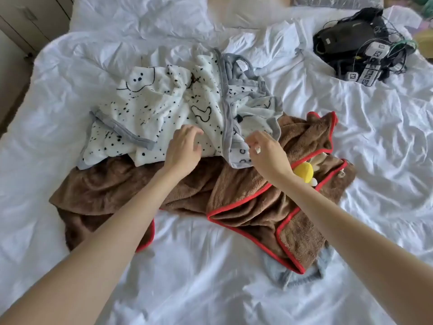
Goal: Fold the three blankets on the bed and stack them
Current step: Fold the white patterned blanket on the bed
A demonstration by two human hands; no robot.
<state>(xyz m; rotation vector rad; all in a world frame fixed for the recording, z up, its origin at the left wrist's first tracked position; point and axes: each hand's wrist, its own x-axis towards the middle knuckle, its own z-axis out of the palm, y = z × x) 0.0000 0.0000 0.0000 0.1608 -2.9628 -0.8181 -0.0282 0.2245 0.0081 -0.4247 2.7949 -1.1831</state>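
Roughly in the middle of the bed (210, 266) lies a crumpled white blanket (164, 102) with black spots and a grey border. Its near edge overlaps a brown blanket (246, 195) with red trim, which is bunched up and spreads toward the person. A third, pale blue blanket (302, 277) peeks out from under the brown one's near right corner. None of the three is folded.

Both bare arms reach forward. The left hand (184, 151) is over the spotted blanket with its fingers (189, 131) spread and relaxed, gripping nothing; whether they touch the cloth is unclear. The right hand (267, 156) sits just beside the white blanket's grey border, its fingers curled close to the edge, but I cannot tell whether they pinch the fabric.

A yellow toy (303, 171) shows in a fold of the brown blanket, just behind the right wrist. A pile of black gear with cables (351, 36) lies at the far right of the bed, well apart from the blankets.
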